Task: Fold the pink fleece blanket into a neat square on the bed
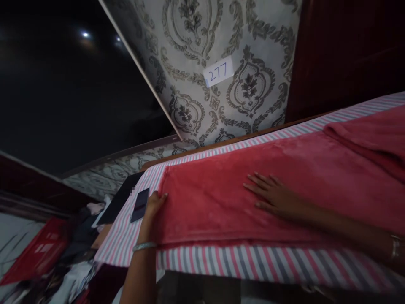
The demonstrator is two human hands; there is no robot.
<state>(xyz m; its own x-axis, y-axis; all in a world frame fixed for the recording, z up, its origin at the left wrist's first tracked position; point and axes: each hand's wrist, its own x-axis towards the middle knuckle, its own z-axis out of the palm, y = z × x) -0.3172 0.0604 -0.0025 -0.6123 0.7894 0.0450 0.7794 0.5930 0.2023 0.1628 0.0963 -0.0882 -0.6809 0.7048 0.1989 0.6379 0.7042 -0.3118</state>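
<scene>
A red plush blanket (205,194) lies spread over a striped cloth (234,259), with a fold (363,135) turned over at its right end. My left hand (155,203) is at the blanket's left edge, the thumb on top and the other fingers mostly hidden, apparently gripping the edge. Flat on the blanket's middle rests my right hand (274,196), its fingers spread and nothing in it. A dark smartphone (141,205) lies on the striped cloth just left of my left hand.
Behind the covered surface rises a patterned wall with a paper label (218,71) reading 277. A large dark screen (79,84) stands at the upper left. At lower left are a red container-like object (38,249) and heaped clothes (76,278).
</scene>
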